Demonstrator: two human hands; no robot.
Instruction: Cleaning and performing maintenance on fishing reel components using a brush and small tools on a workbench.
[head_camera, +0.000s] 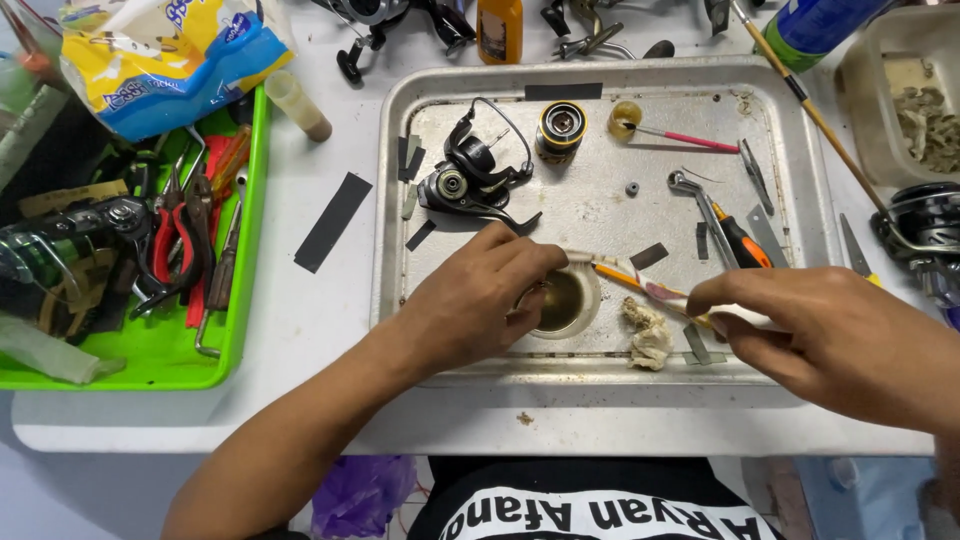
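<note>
My left hand (480, 300) rests over a small round dish (566, 302) of yellowish liquid at the front of a metal tray (400, 120), its fingers closed on a small part that I cannot make out. My right hand (820, 325) pinches the white handle of a small brush (640, 285), whose orange shaft and tip point left toward the dish rim. A black fishing reel body (470, 175) lies on the tray behind my left hand. A gold and black spool (561, 127) stands beside it.
A crumpled dirty wad (648, 335) lies by the dish. An orange-handled screwdriver (742, 243), a wrench (695, 200) and tweezers (755, 172) lie on the tray's right side. A green bin (235, 340) of pliers stands on the left, another reel (925, 225) at far right.
</note>
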